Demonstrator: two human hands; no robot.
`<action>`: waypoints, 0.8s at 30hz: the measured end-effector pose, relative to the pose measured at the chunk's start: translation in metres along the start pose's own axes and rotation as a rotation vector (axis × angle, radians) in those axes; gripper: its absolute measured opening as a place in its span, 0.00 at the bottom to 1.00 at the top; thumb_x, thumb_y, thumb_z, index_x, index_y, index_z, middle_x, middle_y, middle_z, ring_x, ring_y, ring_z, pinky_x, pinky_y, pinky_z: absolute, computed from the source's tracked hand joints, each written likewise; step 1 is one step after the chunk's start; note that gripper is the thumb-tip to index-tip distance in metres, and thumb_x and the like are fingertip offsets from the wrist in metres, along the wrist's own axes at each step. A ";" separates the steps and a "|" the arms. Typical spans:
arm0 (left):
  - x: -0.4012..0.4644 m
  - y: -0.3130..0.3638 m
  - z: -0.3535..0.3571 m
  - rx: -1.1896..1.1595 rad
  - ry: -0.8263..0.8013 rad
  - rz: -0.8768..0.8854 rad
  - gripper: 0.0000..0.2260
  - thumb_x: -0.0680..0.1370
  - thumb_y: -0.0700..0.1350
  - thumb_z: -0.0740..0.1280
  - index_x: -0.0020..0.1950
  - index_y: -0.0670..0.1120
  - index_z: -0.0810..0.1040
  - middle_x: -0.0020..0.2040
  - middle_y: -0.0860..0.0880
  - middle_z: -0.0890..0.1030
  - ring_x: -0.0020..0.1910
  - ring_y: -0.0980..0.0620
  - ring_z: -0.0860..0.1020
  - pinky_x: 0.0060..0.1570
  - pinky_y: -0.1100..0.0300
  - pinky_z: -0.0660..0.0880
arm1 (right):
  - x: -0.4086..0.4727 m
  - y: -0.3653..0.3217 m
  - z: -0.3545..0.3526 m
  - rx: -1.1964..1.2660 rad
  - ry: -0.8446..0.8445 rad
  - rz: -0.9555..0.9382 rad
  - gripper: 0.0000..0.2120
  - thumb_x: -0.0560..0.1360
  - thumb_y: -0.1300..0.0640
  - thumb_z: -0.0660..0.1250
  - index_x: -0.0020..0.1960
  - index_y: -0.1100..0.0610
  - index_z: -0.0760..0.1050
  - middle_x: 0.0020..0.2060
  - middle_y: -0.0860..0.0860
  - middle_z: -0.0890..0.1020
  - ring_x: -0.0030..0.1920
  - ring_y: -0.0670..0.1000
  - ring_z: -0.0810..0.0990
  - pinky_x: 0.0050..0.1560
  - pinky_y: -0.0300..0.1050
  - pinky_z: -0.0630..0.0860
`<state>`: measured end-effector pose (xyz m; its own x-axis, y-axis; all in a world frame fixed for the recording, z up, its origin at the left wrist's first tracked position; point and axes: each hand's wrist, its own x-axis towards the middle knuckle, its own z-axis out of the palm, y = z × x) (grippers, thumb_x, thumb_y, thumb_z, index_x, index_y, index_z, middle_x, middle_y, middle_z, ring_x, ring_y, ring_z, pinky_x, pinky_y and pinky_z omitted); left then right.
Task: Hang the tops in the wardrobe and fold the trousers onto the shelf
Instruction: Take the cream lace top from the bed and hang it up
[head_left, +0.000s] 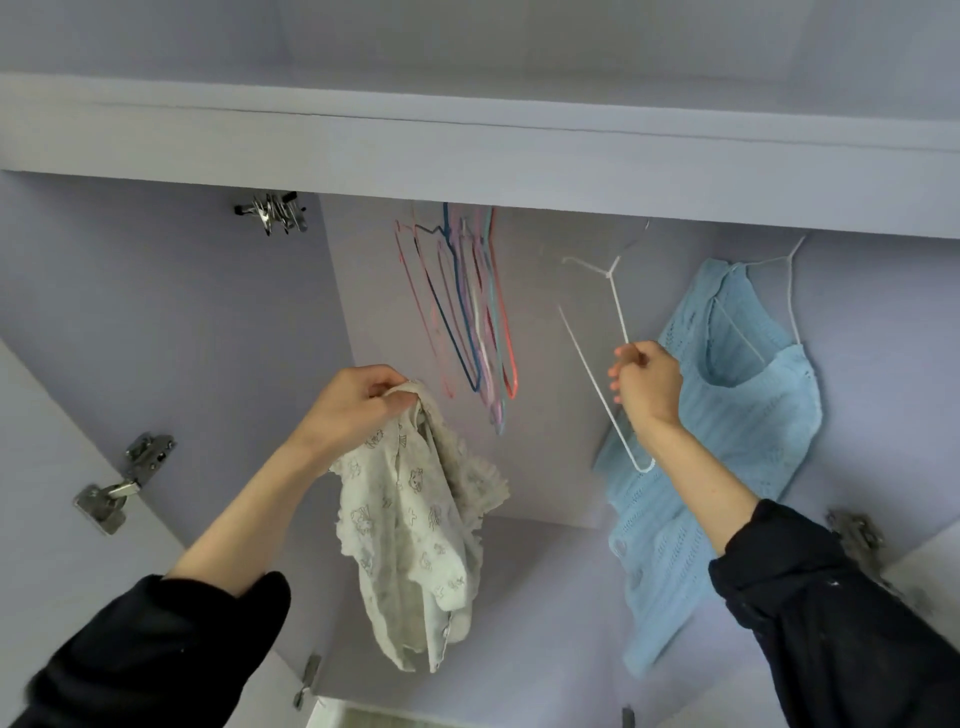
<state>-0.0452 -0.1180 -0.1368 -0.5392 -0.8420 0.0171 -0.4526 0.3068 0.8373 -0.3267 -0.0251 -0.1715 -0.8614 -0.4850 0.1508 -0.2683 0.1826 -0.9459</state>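
I find no legible text, label, brand, number or sign anywhere in my view. The only markings are small outline drawings printed on the cream top (415, 519), and these are pictures, not lettering. The wardrobe panels (208, 322) carry no writing I can read.

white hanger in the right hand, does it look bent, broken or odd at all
It looks intact. The white hanger is swung out at a steep tilt because the right hand grips one arm of it, while the coloured hangers beside it hang straight.
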 end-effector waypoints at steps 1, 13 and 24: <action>-0.006 0.001 0.004 0.001 0.006 -0.003 0.05 0.76 0.43 0.66 0.40 0.48 0.79 0.31 0.54 0.76 0.29 0.60 0.71 0.34 0.64 0.68 | -0.007 0.008 -0.009 -0.012 0.006 0.035 0.10 0.73 0.67 0.58 0.44 0.55 0.75 0.35 0.53 0.79 0.40 0.55 0.77 0.52 0.59 0.77; -0.073 0.002 0.034 -0.097 0.006 -0.213 0.09 0.74 0.42 0.67 0.39 0.37 0.77 0.33 0.49 0.71 0.34 0.54 0.69 0.34 0.60 0.63 | -0.113 0.069 -0.087 0.381 0.165 0.089 0.14 0.80 0.48 0.58 0.37 0.51 0.68 0.22 0.45 0.67 0.22 0.42 0.65 0.26 0.37 0.66; -0.085 -0.019 0.012 -0.160 0.034 -0.251 0.05 0.75 0.42 0.68 0.40 0.45 0.82 0.40 0.43 0.82 0.38 0.48 0.79 0.39 0.61 0.74 | -0.159 0.071 -0.094 0.167 -0.361 0.222 0.08 0.77 0.59 0.64 0.42 0.61 0.79 0.20 0.44 0.62 0.21 0.43 0.58 0.23 0.33 0.57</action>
<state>0.0008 -0.0467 -0.1603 -0.3993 -0.8978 -0.1858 -0.4495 0.0151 0.8932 -0.2494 0.1457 -0.2360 -0.6768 -0.7221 -0.1430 0.0046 0.1901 -0.9818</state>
